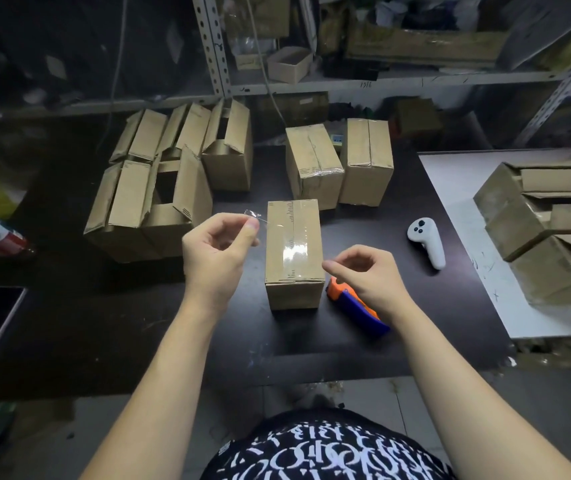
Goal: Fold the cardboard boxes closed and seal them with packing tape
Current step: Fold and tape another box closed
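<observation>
Your left hand (216, 251) pinches a clear tape scrap (253, 216) just off the sealed box (294, 251) at mid-table (242, 341), probably to discard it. Your right hand (363, 271) hovers loosely curled, empty, beside the box.

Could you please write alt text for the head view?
A person's left hand pinches a scrap of clear tape beside a taped cardboard box on a dark table; the right hand hovers by the box, above an orange-and-blue tool.

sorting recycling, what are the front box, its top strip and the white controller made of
Front box: matte brown cardboard, likely corrugated. Top strip: clear glossy plastic tape, cardboard shows through under glare. White controller: smooth moulded plastic, probably.
</observation>
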